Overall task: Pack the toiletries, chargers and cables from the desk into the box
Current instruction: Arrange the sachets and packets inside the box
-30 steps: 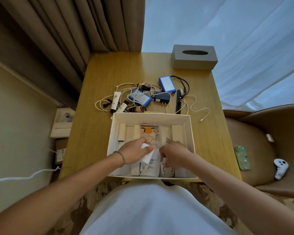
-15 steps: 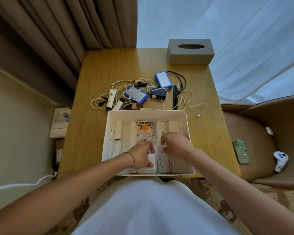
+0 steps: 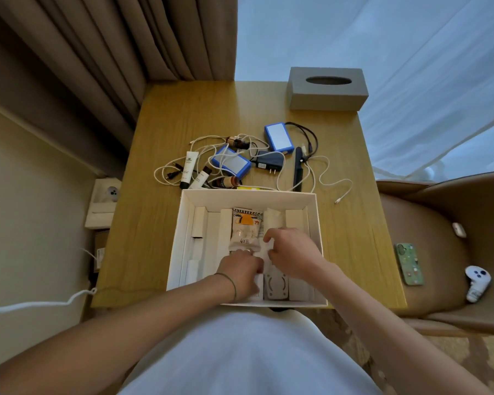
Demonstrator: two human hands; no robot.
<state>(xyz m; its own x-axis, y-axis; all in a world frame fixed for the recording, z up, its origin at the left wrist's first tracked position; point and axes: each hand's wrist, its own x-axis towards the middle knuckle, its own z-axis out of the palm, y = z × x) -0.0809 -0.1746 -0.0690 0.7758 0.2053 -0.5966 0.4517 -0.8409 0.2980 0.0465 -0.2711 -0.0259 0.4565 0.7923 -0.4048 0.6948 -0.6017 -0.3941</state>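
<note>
Both hands have shifted deeper into the box (image 3: 311,201); left hand (image 3: 241,270) fingers curl onto a packet (image 3: 246,232), long axis front-to-back; right hand (image 3: 291,252) pinches white wrapping (image 3: 268,253).

Soft, dim daylight comes through the sheer curtain (image 3: 382,67) at top right; no glare. Heavy drapes (image 3: 111,52) and left wall sit in shade. Shadows on the desk (image 3: 183,115) are faint. Strong wide-angle bending at edges. Slightly soft overall, possibly compression; small labels unreadable.
</note>
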